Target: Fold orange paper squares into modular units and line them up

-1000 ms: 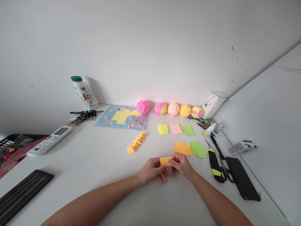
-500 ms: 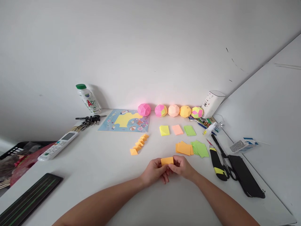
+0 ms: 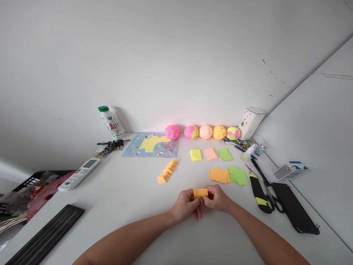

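Between my two hands is a small orange paper slip (image 3: 200, 193), held up over the white table. My left hand (image 3: 185, 204) grips its left end, the thumb along the lower edge. My right hand (image 3: 217, 198) pinches the right end, its thumb close to the left thumb. Just beyond lie loose orange paper sheets (image 3: 218, 175), beside a fanned pile of green sheets (image 3: 238, 175). To the left runs a slanting row of folded orange paper pieces (image 3: 168, 171). Fingers behind the slip are partly hidden.
Several faceted paper balls (image 3: 205, 132) line the wall, near a blue printed card (image 3: 150, 145). Yellow (image 3: 196, 155), peach (image 3: 211, 154) and green pads (image 3: 225, 154) lie before them. At right are a utility knife (image 3: 259, 194), scissors (image 3: 271, 200) and a black phone-like object (image 3: 295, 208); a remote (image 3: 79, 174) is left.
Both hands stay on the orange slip, which looks narrower in height than before. My thumbs have come closer together at its lower edge. The whole view has shifted slightly.
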Tool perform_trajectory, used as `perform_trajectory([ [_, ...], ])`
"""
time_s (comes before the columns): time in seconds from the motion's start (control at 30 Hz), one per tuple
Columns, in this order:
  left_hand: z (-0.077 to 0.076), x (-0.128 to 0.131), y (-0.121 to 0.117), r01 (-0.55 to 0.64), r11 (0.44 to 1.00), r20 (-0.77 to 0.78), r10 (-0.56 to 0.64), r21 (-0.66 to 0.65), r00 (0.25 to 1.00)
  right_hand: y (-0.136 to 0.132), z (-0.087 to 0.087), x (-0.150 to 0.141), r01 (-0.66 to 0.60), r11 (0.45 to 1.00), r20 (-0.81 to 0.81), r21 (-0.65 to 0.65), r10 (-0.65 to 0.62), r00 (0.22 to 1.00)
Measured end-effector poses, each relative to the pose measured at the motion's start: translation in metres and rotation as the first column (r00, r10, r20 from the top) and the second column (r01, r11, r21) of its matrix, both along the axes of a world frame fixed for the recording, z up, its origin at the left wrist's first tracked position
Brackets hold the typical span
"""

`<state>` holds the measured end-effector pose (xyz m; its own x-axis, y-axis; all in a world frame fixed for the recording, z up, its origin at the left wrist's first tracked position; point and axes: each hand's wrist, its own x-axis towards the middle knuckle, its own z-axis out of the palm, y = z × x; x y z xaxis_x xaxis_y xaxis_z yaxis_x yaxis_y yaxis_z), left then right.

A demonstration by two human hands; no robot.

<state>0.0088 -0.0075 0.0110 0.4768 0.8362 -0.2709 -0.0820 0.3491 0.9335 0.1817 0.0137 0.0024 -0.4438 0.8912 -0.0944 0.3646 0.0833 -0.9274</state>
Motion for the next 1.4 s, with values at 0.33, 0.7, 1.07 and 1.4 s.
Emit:
perform_trajectory([
  [0.33, -0.001, -0.004, 0.004, -0.051, 0.997, 0.05, 0.054, -0.054, 0.997, 0.01, 0.008, 0.012, -0.077, 0.987, -0.165, -0.142, 0.053, 0.985],
  [0.7, -0.003, -0.003, 0.007, -0.001, 0.999, 0.064, 0.004, -0.041, 0.998, 0.005, 0.009, 0.003, -0.133, 0.98, -0.2, -0.146, 0.102, 0.974],
  [1.07, -0.002, -0.004, 0.005, -0.035, 0.997, 0.065, 0.039, -0.064, 0.997, 0.011, 0.005, 0.011, -0.144, 0.959, -0.326, -0.242, 0.06, 0.943],
  [1.4, -0.001, -0.005, 0.006, -0.024, 0.997, 0.088, 0.03, -0.078, 0.996, 0.01, 0.009, 0.01, -0.113, 0.968, -0.325, -0.226, 0.034, 0.945],
])
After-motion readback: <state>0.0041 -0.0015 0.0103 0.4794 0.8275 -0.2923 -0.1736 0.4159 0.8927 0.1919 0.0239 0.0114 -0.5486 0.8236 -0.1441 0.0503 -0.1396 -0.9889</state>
